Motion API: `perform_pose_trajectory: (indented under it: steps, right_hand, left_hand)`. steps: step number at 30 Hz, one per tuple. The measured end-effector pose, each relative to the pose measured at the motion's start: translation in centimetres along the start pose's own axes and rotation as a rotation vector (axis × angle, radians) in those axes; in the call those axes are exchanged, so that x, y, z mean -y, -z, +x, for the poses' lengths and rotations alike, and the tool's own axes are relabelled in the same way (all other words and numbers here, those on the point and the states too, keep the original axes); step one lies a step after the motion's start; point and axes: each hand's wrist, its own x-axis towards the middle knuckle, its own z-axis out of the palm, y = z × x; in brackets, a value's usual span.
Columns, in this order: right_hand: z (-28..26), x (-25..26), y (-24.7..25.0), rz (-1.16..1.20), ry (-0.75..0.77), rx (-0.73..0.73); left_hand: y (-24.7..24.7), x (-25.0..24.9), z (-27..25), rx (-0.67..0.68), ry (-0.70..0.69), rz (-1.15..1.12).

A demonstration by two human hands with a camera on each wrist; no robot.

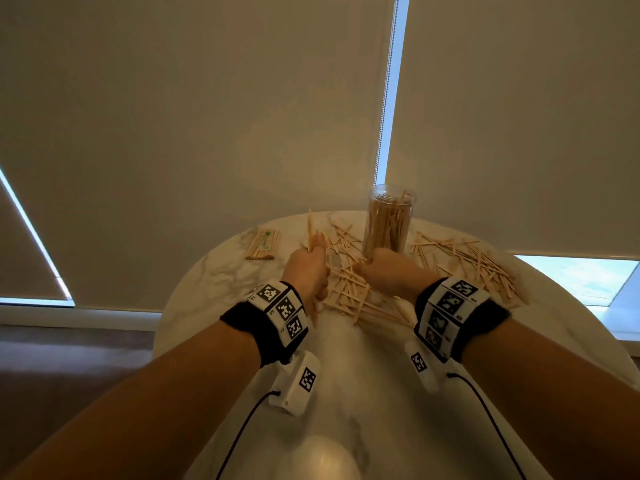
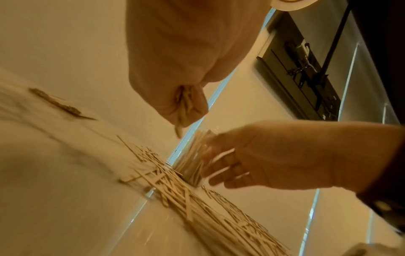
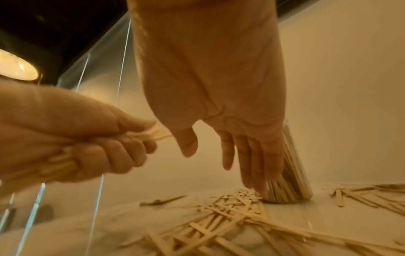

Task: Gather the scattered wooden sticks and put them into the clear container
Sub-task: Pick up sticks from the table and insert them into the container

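Standing upright at table [image 1: 346,393] 12 o'clock: clear container [image 1: 388,220], sticks inside on end | loose wooden sticks [image 1: 349,289] crisscrossed flat, centre to 2 o'clock | left hand [image 1: 306,271] clamped on upright stick bundle [image 1: 310,233] | right hand [image 1: 388,271], fingers [image 3: 256,164] straight, together, beside container's base.

Home-like room: round marble table [image 1: 346,393], drawn roller blinds [image 1: 207,116].

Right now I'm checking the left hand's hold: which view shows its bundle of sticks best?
The right wrist view: the left hand grips the bundle of sticks, ends showing on both sides. The head view shows stick tips above the fist; the left wrist view shows only ends.
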Motion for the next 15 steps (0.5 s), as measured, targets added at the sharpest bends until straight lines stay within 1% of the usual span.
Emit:
perform_pose_trajectory:
  steps: [2,6,9,11,15]
  right_hand:
    - [1.9,0.1,-0.6,-0.196,-0.052,0.06]
    - [4.8,1.3,-2.1,-0.373,-0.123,0.124]
    - [6.4,2.3,-3.1,-0.541,-0.129,0.183]
    - [6.9,2.4,-3.1,-0.553,-0.108,0.19]
    - [6.7,1.3,-2.1,-0.457,-0.081,0.197]
  left_hand:
    - [0.7,-0.1,0.7,-0.012,-0.007,-0.028]
    - [1.3,-0.1,1.6,-0.024,0.03,-0.056]
    - [1.5,-0.1,2.2,-0.013,0.048,-0.071]
    - [1.5,0.2,2.7,0.009,0.056,-0.087]
    - [0.9,0.4,3.8,0.026,0.075,-0.148]
